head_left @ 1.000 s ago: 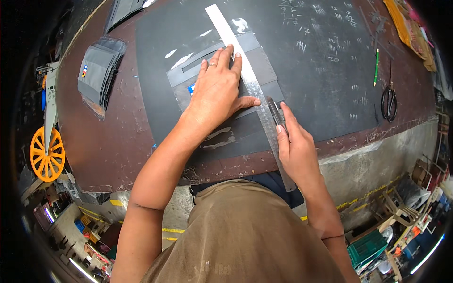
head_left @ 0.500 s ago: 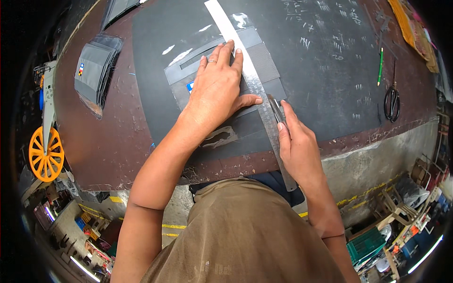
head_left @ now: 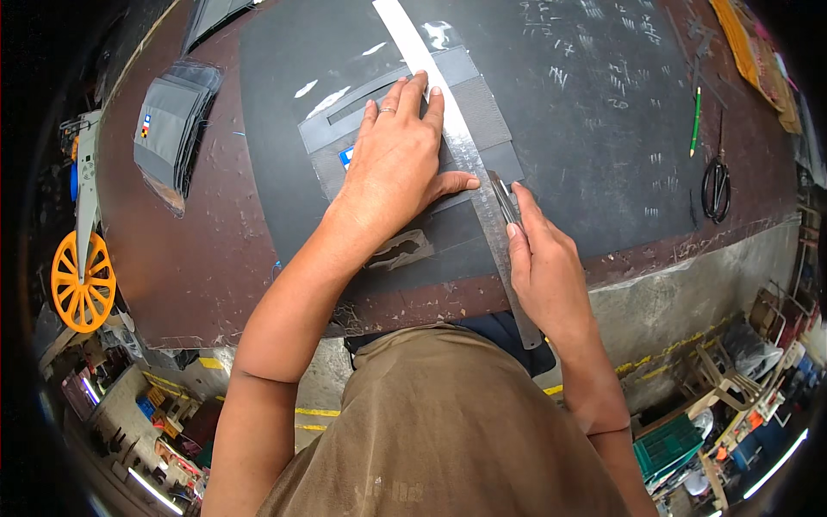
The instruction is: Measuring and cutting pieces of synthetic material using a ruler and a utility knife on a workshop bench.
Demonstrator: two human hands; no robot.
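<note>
Ruler: I see a long steel ruler (head_left: 469,164) lying slantwise over grey sheets (head_left: 482,112) on the worktop (head_left: 207,258).
Left hand (head_left: 398,168): flat, fingers spread, pressing ruler and sheets.
Right hand (head_left: 544,267): fingers clenched around 1 knife (head_left: 502,196) against the ruler's edge.

**Obscured and indeterminate items at the cutting table**

The left hand (head_left: 398,164) covered the middle of the grey panel (head_left: 482,112), hiding what lay beneath the palm. The knife (head_left: 502,200) was mostly concealed by the right hand (head_left: 544,267); its blade tip could not be made out. The steel ruler (head_left: 469,159) ran out of the frame at the top edge, and its graduations were too small to tell. The orange fabric (head_left: 745,39) at upper right was cut off by the fisheye rim.
</note>
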